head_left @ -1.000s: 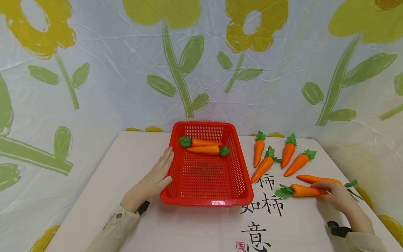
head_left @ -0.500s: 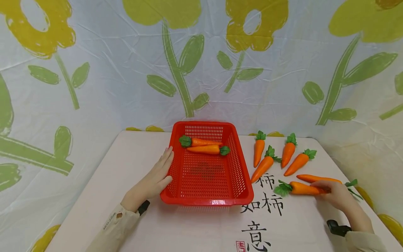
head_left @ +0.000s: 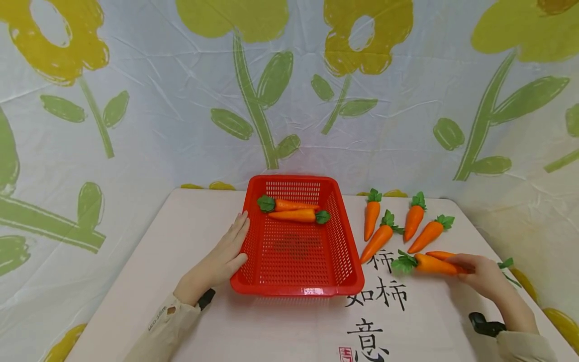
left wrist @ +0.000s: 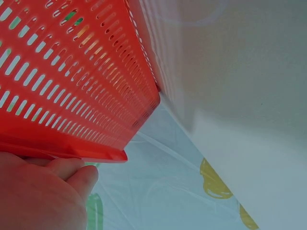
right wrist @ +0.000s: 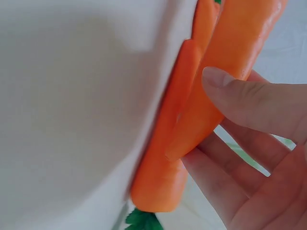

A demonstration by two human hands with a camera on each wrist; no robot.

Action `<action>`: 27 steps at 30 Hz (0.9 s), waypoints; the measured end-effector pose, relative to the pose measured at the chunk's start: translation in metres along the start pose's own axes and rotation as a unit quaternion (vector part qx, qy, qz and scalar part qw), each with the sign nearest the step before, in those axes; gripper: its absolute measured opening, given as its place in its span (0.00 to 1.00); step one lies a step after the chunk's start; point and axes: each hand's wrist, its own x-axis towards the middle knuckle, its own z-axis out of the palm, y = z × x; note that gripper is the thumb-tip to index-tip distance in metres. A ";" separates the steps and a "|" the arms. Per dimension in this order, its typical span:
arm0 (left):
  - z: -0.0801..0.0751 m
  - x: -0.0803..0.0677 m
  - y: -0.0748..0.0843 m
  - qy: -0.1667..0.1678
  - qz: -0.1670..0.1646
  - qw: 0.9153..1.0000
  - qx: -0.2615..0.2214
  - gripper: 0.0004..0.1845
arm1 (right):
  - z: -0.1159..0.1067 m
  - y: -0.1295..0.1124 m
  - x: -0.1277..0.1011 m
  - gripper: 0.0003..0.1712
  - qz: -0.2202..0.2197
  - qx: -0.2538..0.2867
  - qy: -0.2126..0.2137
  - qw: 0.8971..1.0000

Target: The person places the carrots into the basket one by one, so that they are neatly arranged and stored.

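Carrot (head_left: 431,264) beside another carrot (head_left: 438,255), basket (head_left: 298,289) left.

From the head camera we look forward and down over the whole table (head_left: 190,221), with the red basket (head_left: 296,289) at the centre. Our left wrist view sits close under the basket's (left wrist: 72,91) outer wall, facing along it. Our right wrist view looks from very near at the carrot (right wrist: 225,72), which the head view (head_left: 431,264) also shows

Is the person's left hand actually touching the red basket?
Touching. In the head view the left hand lies flat against the red basket's left wall; the left wrist view shows fingers under its rim.
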 end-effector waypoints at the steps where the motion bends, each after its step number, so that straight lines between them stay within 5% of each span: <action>1: 0.000 0.000 0.000 0.001 0.000 1.000 0.000 0.40 | 0.000 -0.001 0.000 0.21 -0.004 -0.002 0.004 1.000; 27: 0.000 0.000 -0.001 -0.003 0.000 1.000 -0.004 0.39 | -0.025 -0.060 0.007 0.19 -0.115 0.008 0.136 0.984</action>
